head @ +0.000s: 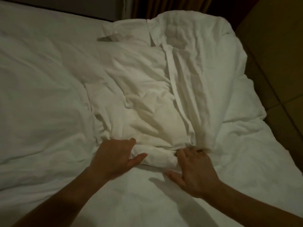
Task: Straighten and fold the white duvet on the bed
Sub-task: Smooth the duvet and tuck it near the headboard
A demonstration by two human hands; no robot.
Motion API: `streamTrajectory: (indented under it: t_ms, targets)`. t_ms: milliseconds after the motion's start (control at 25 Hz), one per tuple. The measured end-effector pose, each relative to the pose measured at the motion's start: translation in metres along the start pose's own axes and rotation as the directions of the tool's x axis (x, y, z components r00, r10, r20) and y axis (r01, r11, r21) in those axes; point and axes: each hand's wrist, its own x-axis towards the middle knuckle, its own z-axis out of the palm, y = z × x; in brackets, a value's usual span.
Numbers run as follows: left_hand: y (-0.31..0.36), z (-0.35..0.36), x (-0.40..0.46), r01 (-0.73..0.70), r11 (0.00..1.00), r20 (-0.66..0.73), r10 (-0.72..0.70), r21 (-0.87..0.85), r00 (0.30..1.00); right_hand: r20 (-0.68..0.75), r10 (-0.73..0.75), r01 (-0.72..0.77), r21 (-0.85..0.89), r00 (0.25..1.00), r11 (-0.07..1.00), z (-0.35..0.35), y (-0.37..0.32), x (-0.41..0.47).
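Observation:
The white duvet (147,89) lies rumpled on the bed (36,82), bunched into a thick creased ridge that runs from the near middle to the far right corner. My left hand (114,156) grips the near end of that bunch, fingers tucked under the fabric and thumb on top. My right hand (191,169) grips the same near edge a little to the right, its fingertips buried in the folds and its thumb spread out on the sheet. A flat seam band runs diagonally along the ridge.
The bed's flat white surface spreads to the left and toward me. A tan tiled floor (282,66) borders the bed on the right. Dark curtains (164,7) hang beyond the far edge. The room is dim.

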Motion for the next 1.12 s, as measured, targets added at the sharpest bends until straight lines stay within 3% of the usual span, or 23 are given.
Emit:
streamTrajectory:
  t_ms: [160,240,360,600,800,920,1120]
  targets:
    - [0.005,-0.002,-0.001,0.015,0.997,-0.076,-0.021,-0.074,0.997,0.045,0.096,-0.099,0.058,0.994,0.993,-0.033,-0.001,0.022]
    - [0.026,0.0,0.02,0.002,0.993,-0.129,-0.018,-0.119,0.991,0.006,-0.045,0.044,0.096,0.999,0.994,-0.052,0.009,0.045]
    - [0.074,0.007,0.053,-0.008,0.974,-0.17,-0.032,-0.228,0.985,-0.093,-0.307,0.315,0.08,0.947,0.946,-0.078,0.029,0.099]
    - [0.125,0.013,0.113,0.249,0.918,-0.231,-0.327,-0.309,0.916,0.205,-0.55,0.583,-0.168,0.809,0.795,-0.091,0.102,0.187]
    - [0.179,0.036,0.137,0.451,0.876,-0.187,-0.478,-0.169,0.858,0.121,-0.657,0.668,-0.163,0.744,0.726,-0.094,0.154,0.199]
    - [0.197,0.04,0.155,0.536,0.835,-0.144,-0.549,-0.121,0.823,0.026,-0.633,0.63,-0.132,0.774,0.765,-0.105,0.192,0.189]
    - [0.226,0.045,0.166,0.382,0.921,-0.09,-0.387,-0.072,0.918,0.152,-0.29,0.312,-0.152,0.945,0.938,-0.116,0.276,0.097]
